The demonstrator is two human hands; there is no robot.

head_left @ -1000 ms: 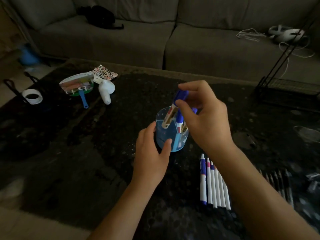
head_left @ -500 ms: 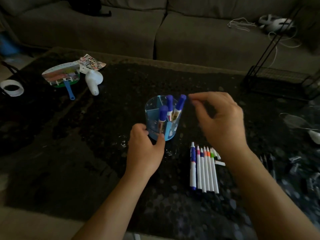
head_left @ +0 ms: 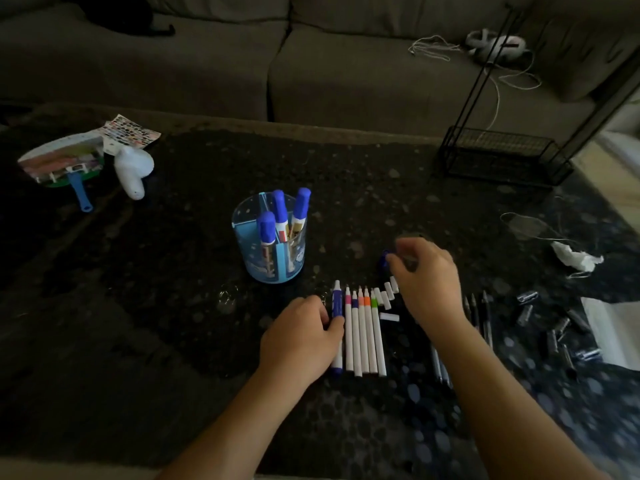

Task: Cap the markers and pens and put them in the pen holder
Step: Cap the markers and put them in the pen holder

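1. Blurred by motion: right hand (head_left: 426,282), at 4 o'clock from the pen holder (head_left: 273,258), fingers bent down onto a blue cap (head_left: 383,262). Cannot tell whether pinching it or only touching.
2. Partly hidden behind the right arm: dark pens (head_left: 479,317), number not clear.
3. At 6 o'clock from the holder: left hand (head_left: 301,337), pinching the uncapped blue marker (head_left: 337,303) at the left end of the marker row (head_left: 363,334) on the table (head_left: 138,306).
4. Changed since half a second ago: left hand gone from the holder wall, right hand gone from beside it. Holder now standing free near table centre, three capped blue markers (head_left: 280,209) inside.
5. Labels on those markers too small to read.
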